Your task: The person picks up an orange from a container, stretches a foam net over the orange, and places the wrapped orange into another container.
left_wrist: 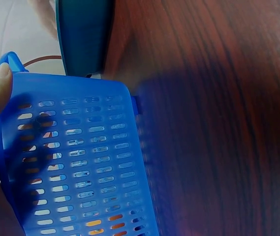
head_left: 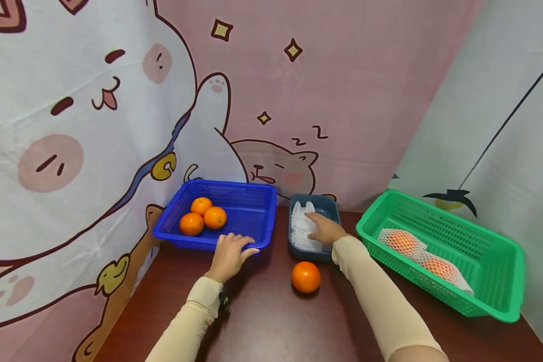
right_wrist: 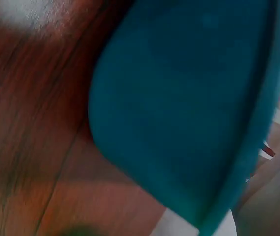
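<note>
My left hand (head_left: 230,255) rests at the front rim of a blue plastic basket (head_left: 249,201), its fingers over the edge and the thumb out to the right. Three oranges (head_left: 215,217) sit together in the left part of that basket. Over the small dark teal bin (head_left: 324,203) reaches my right hand (head_left: 327,230), thumb and forefinger apart above white foam fruit nets (head_left: 304,233). Part of the nets is hidden beneath this hand. A loose orange (head_left: 305,277) stands on the table just in front of the bin.
To the right, a green basket (head_left: 502,261) holds two oranges in white foam nets (head_left: 402,242). All the containers stand on a dark reddish-brown wooden table (head_left: 271,327). A printed cloth (head_left: 344,75) hangs close behind them and along the left side.
</note>
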Motion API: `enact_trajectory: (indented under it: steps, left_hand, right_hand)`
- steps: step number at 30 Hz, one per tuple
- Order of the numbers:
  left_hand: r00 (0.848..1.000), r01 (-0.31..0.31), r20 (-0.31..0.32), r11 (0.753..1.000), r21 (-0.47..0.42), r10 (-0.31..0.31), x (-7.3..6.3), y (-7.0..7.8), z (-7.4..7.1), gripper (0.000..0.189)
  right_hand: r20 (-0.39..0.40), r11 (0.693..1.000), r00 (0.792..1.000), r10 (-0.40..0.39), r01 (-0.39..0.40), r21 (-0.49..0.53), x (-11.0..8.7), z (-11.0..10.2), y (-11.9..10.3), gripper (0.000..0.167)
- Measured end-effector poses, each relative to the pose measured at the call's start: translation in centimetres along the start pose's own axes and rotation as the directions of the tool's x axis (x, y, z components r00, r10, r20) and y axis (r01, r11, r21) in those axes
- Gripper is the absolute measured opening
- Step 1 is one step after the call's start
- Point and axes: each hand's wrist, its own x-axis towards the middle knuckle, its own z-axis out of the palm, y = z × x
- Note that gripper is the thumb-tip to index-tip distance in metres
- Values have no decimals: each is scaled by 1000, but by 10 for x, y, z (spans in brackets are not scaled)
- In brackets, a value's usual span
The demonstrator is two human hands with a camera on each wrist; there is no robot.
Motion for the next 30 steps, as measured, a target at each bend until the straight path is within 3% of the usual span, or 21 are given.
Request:
enact_trajectory:
  steps: [4, 7, 11, 16, 19, 23, 30]
  left_hand:
    - [1000, 2, 2, 1000, -7, -2, 0, 2, 1, 28]
    - [1000, -1, -3, 1000, 3, 1, 0, 4, 2, 28]
    - [1000, -8, -6, 1000, -5, 8, 0, 5, 2, 28]
    - [1000, -9, -10, 1000, -16, 8, 0, 3, 3, 29]
    - [1000, -6, -10, 1000, -2, 6, -1, 2, 3, 29]
    - [1000, 5, 4, 1000, 4, -5, -2, 0, 3, 29]
    - [999, 34, 37, 999, -4, -34, -1, -1, 0, 31]
  right_hand:
    - [23, 1000, 999, 28, -28, 8, -1, 3, -4, 72]
    - [-3, 1000, 1000, 22, -22, -3, -2, 2, -7, 66]
    - [-130, 998, 990, -58, 53, -43, -5, -3, -9, 58]
    - [-280, 985, 949, -147, 117, -123, -11, -8, -9, 51]
    - [-370, 983, 914, -164, 122, -135, -16, -8, -8, 40]
    - [-510, 987, 845, -158, 123, -102, -27, -4, -8, 23]
    - [-675, 990, 728, -116, 137, -23, -60, -5, -13, 19]
